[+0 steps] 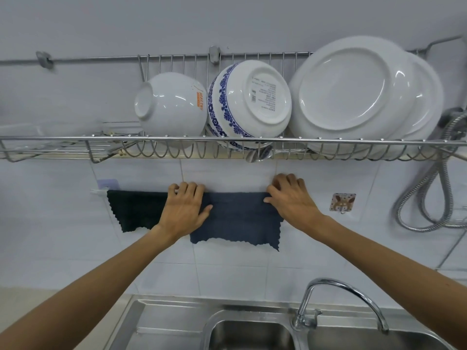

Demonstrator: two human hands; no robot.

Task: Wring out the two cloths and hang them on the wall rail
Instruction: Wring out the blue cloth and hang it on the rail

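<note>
White-tiled kitchen wall (75,236), filling the whole background. Wire dish rack (177,140), chrome, mounted across the upper wall, wider than the view. Stainless sink (156,322), along the bottom edge, seen in part. Two large white plates (353,92), standing on edge at the right of the rack, one behind the other, undersides facing out. Blue-and-white patterned bowl (252,97), tipped on its side at the middle of the rack, base outward with a printed label, touching the front plate. Plain white bowl (169,104), tipped likewise just left of it, orange lettering on its flank. Flexible metal hose (429,188), looped on the wall at far right. Curved chrome tap (341,289), rising behind the sink. Blue-grey cloth (240,218), zigzag-edged, draped over the wall rail (97,192) below the rack, hanging flat against the tiles. Dark cloth (136,210), same cut, draped on the same rail directly to its left, the two meeting under the left hand. Left hand (185,210), fingers curled over the top left of the blue-grey cloth at the rail, thumb spread on the fabric. Right hand (293,200), fingers bent, pinching the cloth's top right corner. Small square adhesive hook (341,203), with an animal picture, on the tiles right of the cloths.
</note>
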